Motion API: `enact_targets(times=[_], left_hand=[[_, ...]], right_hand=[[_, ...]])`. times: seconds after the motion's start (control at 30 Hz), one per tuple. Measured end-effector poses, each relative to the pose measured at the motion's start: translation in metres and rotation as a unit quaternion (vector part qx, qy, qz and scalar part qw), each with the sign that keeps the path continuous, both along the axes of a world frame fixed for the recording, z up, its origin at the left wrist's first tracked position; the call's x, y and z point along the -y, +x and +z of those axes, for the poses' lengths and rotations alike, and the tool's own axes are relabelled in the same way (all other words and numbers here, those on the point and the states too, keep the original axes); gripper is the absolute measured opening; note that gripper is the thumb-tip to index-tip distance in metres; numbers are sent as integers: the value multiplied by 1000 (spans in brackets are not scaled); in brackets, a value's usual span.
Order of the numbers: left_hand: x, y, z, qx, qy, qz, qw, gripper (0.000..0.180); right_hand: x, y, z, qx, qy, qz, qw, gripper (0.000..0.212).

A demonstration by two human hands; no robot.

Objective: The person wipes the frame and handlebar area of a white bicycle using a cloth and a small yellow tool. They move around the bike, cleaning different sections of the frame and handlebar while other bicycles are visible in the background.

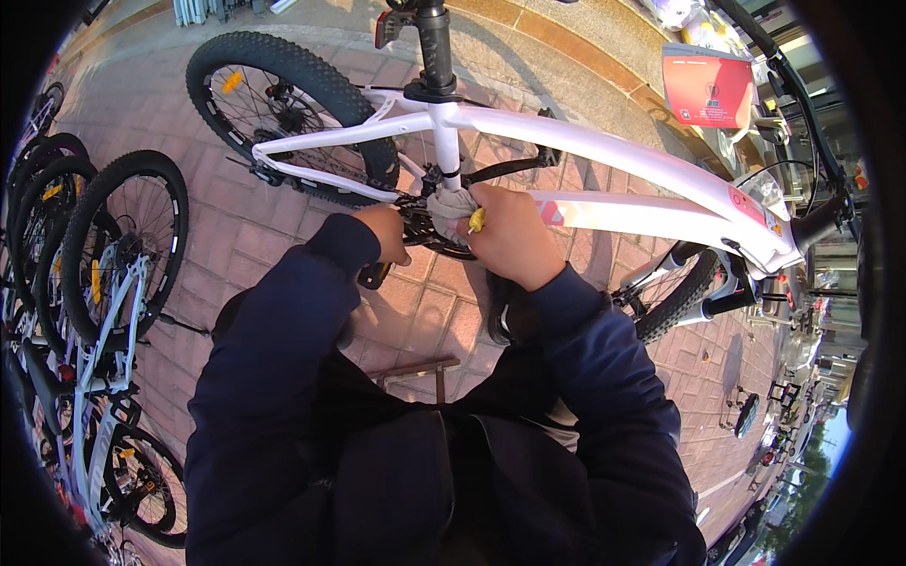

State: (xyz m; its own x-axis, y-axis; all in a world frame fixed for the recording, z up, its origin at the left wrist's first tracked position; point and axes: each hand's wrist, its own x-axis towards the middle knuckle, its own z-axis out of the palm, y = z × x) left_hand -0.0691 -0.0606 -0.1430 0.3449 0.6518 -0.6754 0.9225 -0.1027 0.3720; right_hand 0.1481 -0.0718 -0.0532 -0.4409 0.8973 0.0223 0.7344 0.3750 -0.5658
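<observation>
A white and pink bicycle [623, 151] stands across the space in front of me, its rear wheel to the left. My right hand [514, 236] is closed on a crumpled grey cloth [451, 209], pressed against the frame near the crank area. A small yellow piece [477, 221] pokes out between its fingers; its kind is unclear. Beside the chainring [420, 222], my left hand [383, 232] is curled with its fingers pointing down. What it grips is hidden. Just below it shows a black pedal [374, 275].
Several bicycles [123, 245] stand in a row at the left. A small brown stool-like frame [415, 368] is between my legs on the brick paving [226, 217]. Behind the bicycle runs a stone step [595, 57]. A red and grey printed card [708, 85] is at the upper right.
</observation>
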Motion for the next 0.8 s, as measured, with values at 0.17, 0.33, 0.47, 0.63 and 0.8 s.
enact_targets(times=[0.17,0.33,0.47,0.63,0.8], left_hand=[[56,3,-137,-65,5,76,995,70],[109,67,-198,77,7,261,962,58],[122,135,-174,166,-28,233,958,46],[111,171,-96,353,-144,250,890,22],[80,111,16,400,-43,224,887,13]], right_hand=[[1,13,10,-33,56,-30,997,25],[2,30,21,-53,102,-78,990,26],[4,41,30,-72,126,-118,982,27],[6,58,41,-104,148,-143,973,25],[10,64,42,-130,153,-152,968,25]])
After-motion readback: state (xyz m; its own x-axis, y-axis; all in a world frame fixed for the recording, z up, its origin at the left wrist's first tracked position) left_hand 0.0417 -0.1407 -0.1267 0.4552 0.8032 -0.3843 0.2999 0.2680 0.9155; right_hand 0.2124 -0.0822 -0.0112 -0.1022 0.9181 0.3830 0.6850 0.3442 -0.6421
